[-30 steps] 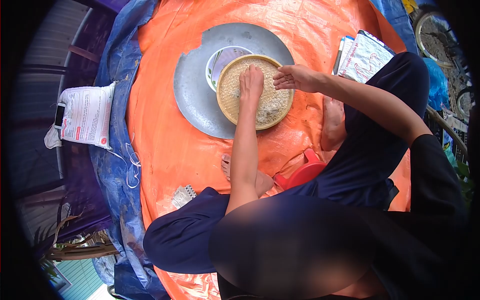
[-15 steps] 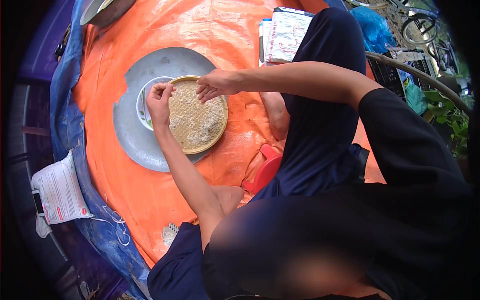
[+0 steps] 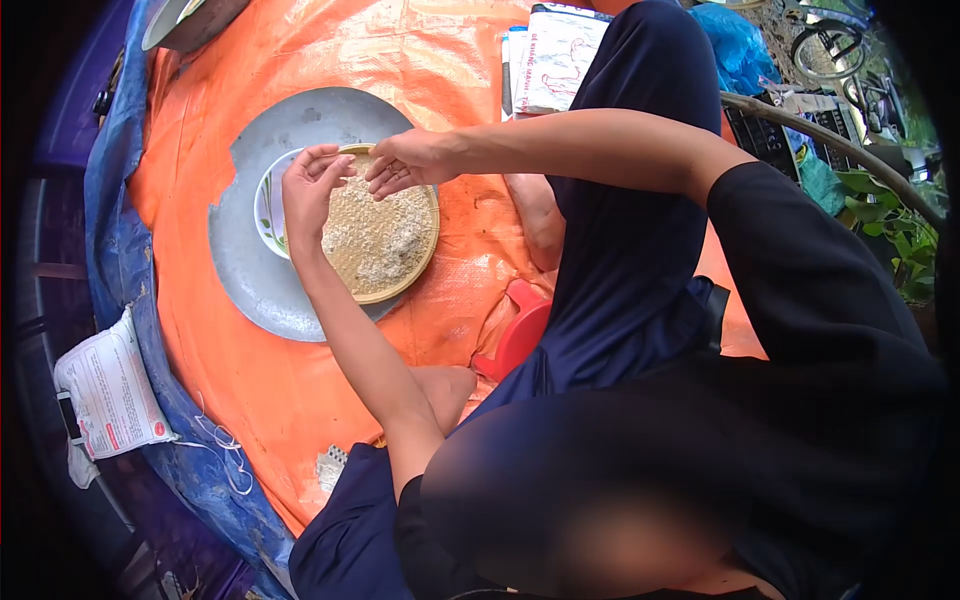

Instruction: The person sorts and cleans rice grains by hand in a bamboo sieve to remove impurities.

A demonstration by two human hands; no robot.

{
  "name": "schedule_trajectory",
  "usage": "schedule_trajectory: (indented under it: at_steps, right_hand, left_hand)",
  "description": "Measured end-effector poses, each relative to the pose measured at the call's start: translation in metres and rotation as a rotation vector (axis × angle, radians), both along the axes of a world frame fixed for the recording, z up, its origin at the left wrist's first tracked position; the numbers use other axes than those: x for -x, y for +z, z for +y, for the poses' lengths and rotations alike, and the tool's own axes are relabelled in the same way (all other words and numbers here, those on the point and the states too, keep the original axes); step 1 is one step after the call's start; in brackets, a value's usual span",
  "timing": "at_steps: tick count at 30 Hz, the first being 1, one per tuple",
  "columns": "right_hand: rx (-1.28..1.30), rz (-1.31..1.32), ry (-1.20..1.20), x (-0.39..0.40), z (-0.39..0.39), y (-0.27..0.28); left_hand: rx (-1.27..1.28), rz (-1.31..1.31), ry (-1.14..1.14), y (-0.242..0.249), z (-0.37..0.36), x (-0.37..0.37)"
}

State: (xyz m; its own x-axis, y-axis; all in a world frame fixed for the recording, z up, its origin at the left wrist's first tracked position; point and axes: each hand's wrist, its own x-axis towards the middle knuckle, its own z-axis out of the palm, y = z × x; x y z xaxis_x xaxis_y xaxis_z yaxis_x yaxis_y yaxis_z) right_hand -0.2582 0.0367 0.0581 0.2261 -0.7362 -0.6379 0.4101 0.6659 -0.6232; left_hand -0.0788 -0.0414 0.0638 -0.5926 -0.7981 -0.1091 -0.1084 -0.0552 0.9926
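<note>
A round woven tray holds a layer of pale grains with a whiter, clumpy patch at its lower right. It rests partly over a white bowl with green leaf marks, and both stand on a large round grey metal tray with a ragged left edge. My left hand is raised at the bowl's side of the woven tray, thumb and fingers apart. Facing it over the tray's upper rim is my right hand, fingers stretched out. Nothing shows in either hand.
An orange tarp with a blue edge covers the ground. A red plastic stool is beside my leg. Folded printed sacks lie at the top, a metal pot at the upper left, and a white printed bag at the left.
My left hand's fingers have gone from a pinch to apart. My right hand remains open over the tray's rim. The whole view has shifted slightly.
</note>
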Motion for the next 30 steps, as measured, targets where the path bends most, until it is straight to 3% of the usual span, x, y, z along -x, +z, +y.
schedule_trajectory:
  at_steps: [4, 9, 12, 15, 18, 30]
  right_hand:
    - [-0.007, -0.004, 0.024, 0.003, 0.000, -0.009]
    - [-0.012, 0.068, 0.036, 0.008, 0.002, -0.011]
    - [-0.023, 0.107, 0.046, 0.005, 0.003, -0.010]
    - [-0.020, 0.154, 0.097, 0.004, 0.003, -0.007]
    - [-0.005, 0.169, 0.120, 0.003, 0.002, -0.012]
    - [-0.008, 0.201, 0.106, 0.004, 0.006, -0.007]
  left_hand:
    - [0.093, -0.114, 0.219, -0.036, -0.017, -0.020]
    - [0.008, -0.067, 0.197, -0.054, -0.016, -0.030]
    - [0.152, -0.365, 0.267, -0.067, -0.021, -0.034]
    - [0.490, -0.596, 0.348, -0.072, -0.015, -0.029]
    - [0.648, -0.722, 0.371, -0.078, -0.008, -0.022]
    - [0.869, -0.842, 0.377, -0.072, 0.007, 0.004]
